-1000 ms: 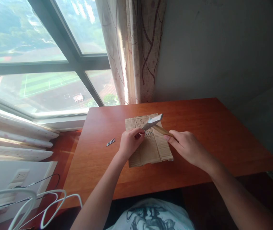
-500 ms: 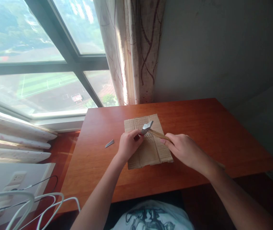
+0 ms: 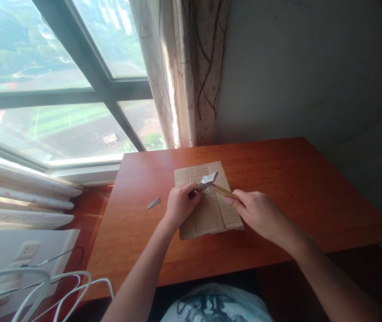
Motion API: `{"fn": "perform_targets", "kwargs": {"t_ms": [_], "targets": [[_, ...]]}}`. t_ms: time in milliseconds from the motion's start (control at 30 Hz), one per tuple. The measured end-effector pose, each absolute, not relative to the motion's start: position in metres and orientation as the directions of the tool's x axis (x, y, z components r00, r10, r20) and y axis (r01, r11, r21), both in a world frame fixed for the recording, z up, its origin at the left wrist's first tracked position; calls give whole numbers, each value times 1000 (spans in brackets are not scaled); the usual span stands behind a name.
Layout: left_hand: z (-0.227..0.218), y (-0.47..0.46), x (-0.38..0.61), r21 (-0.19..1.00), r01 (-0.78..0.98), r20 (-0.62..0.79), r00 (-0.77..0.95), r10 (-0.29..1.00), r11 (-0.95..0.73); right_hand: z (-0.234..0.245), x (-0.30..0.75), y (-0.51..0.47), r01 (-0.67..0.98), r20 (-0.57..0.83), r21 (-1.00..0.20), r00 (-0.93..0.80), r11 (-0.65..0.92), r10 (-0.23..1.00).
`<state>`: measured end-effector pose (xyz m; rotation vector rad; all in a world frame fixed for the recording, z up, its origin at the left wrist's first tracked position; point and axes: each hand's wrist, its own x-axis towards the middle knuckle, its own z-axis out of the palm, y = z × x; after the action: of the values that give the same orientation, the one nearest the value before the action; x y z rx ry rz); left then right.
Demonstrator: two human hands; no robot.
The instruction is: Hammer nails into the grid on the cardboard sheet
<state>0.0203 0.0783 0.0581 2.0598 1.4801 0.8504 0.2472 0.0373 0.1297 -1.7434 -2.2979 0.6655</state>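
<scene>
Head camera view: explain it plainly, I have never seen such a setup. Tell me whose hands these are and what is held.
No machine here: one camera worn on a person's head looks forward and down, so both hands are that person's own. The right hand grips the wooden handle of a hammer, its metal head low over a cardboard sheet on a red-brown wooden table. The left hand rests on the cardboard, fingertips pinched beside the hammer head; what they pinch is too small to tell. Loose nails lie on the table further left.
</scene>
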Motion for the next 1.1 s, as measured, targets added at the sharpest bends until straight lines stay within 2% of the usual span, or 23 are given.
{"fn": "perform_targets", "kwargs": {"t_ms": [367, 567, 1100], "targets": [[60, 80, 21, 682, 666, 194, 235, 952, -304, 129, 248, 36, 872, -132, -451, -278, 193, 951], [61, 79, 21, 687, 673, 175, 213, 961, -274, 127, 247, 37, 850, -110, -492, -277, 190, 954], [65, 79, 21, 699, 667, 149, 218, 965, -259, 115, 247, 37, 869, -122, -460, -266, 183, 956]]}}
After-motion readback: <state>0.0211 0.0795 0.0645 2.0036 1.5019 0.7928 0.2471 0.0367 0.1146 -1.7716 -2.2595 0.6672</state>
